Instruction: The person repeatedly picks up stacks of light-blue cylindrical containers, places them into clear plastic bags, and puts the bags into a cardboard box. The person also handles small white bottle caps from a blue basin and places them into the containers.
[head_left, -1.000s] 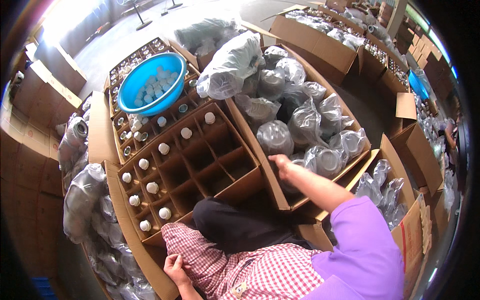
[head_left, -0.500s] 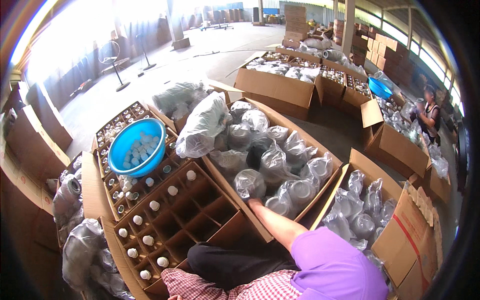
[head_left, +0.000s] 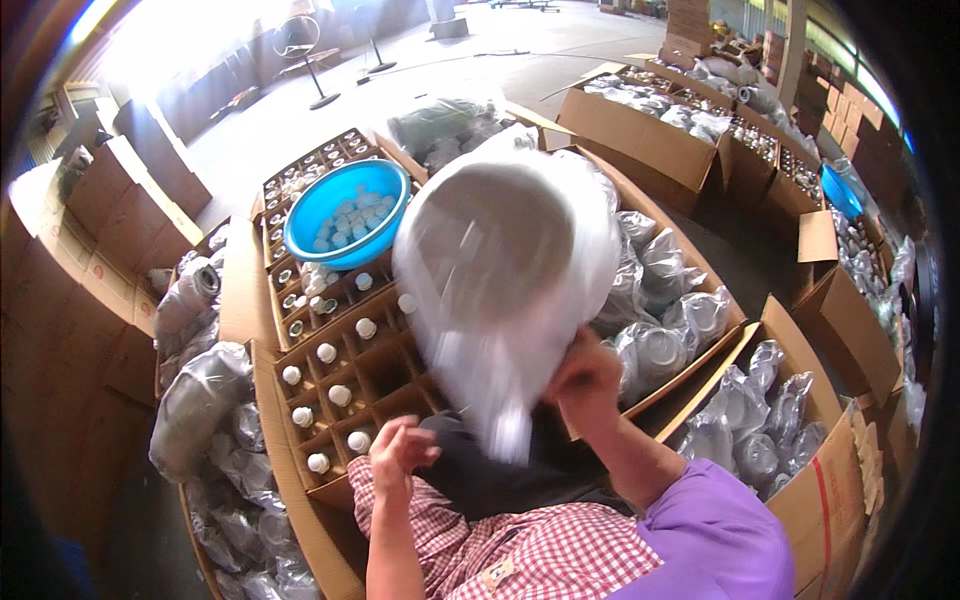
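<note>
My right hand (head_left: 588, 382) grips the lower corner of a clear plastic bag (head_left: 505, 270) with a rounded glass vessel inside, lifted close to the camera and blurred. My left hand (head_left: 398, 452) hovers with fingers spread just under the bag's loose tail, holding nothing. Below the hands lies a cardboard box with dividers (head_left: 355, 385), several cells holding white-capped bottles (head_left: 327, 353). Behind the bag, a large cardboard box (head_left: 690, 255) is filled with more bagged glass vessels (head_left: 655, 340).
A blue plastic basin (head_left: 345, 210) of white caps sits on a second divided box at the back left. More bagged vessels fill a box (head_left: 800, 420) at my right and lie heaped at my left (head_left: 195, 400). Stacked cartons stand along the left side.
My right hand has pulled a bagged vessel out of the large box and raised it toward my face. My left hand rose from my lap to meet it.
</note>
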